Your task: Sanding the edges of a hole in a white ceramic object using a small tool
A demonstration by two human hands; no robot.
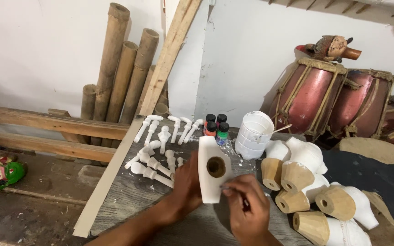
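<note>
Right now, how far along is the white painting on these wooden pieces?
Looks roughly midway. Done: the small white pegs lying in rows look fully coated. In hand: the left hand steadies a white block with a hole while the right hand works at its lower edge, seemingly with a brush. Left: the carved torso pieces on the right are white on top but bare wood at their bases.

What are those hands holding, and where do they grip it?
The left hand grips the white-painted carved wooden piece by its left edge. The right hand pinches a thin tool, probably a brush, against its lower right.
</note>
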